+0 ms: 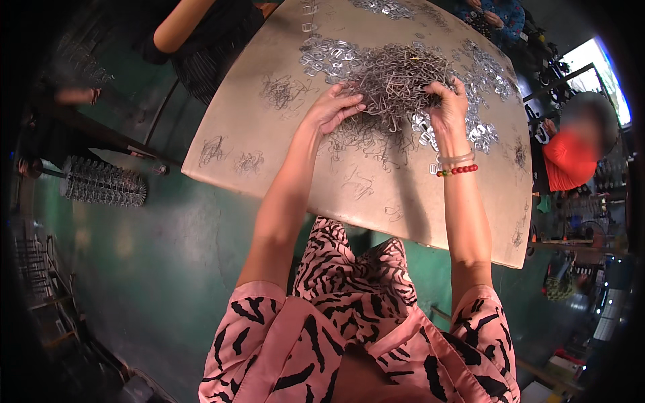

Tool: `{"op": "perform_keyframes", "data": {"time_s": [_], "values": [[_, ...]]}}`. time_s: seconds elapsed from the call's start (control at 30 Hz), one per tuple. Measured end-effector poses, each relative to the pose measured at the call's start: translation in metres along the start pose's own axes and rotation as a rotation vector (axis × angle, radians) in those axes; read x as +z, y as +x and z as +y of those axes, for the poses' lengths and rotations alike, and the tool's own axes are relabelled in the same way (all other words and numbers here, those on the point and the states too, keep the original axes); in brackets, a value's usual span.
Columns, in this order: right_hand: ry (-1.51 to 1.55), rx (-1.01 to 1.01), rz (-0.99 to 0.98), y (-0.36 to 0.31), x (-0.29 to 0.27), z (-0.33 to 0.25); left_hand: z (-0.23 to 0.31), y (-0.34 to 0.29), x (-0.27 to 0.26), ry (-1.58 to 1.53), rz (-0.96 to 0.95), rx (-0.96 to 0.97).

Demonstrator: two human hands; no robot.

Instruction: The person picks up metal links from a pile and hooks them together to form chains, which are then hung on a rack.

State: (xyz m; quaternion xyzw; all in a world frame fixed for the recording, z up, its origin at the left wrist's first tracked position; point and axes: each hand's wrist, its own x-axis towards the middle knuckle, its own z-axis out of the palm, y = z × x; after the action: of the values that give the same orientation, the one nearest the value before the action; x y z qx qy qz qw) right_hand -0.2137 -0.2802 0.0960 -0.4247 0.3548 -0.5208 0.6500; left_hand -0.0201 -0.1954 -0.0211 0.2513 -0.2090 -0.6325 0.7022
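A big tangled clump of bent wire hooks [402, 79] is between my hands above the table. My left hand [336, 107] is closed at its left edge, thumb and fingertips among the wires. On the right side my right hand [449, 102] pinches the same clump, fingers curled inward. Below it, loose wire hooks [369, 144] lie scattered and cast shadows. Flat silver metal buckles [329, 57] are heaped behind my left hand, and more silver buckles [482, 136] lie beside my right wrist. The clump hides part of my fingertips.
The tan table [269, 181] also carries small wire piles [279, 92] at the left. A person in dark clothes [218, 47] stands at the far left edge, and another in red [571, 158] sits to the right. A rack of hanging metal pieces [104, 183] stands left.
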Motion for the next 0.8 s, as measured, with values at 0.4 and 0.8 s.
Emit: {"op": "perform_keyframes", "data": {"time_s": [0.4,0.8], "values": [[-0.002,-0.03,-0.107,-0.005,-0.003,-0.014,-0.007,0.006,0.024,0.237,-0.083,-0.125],[-0.041,-0.124,-0.096,-0.007,-0.01,-0.001,-0.005,-0.006,0.008,0.022,0.12,-0.033]]}}
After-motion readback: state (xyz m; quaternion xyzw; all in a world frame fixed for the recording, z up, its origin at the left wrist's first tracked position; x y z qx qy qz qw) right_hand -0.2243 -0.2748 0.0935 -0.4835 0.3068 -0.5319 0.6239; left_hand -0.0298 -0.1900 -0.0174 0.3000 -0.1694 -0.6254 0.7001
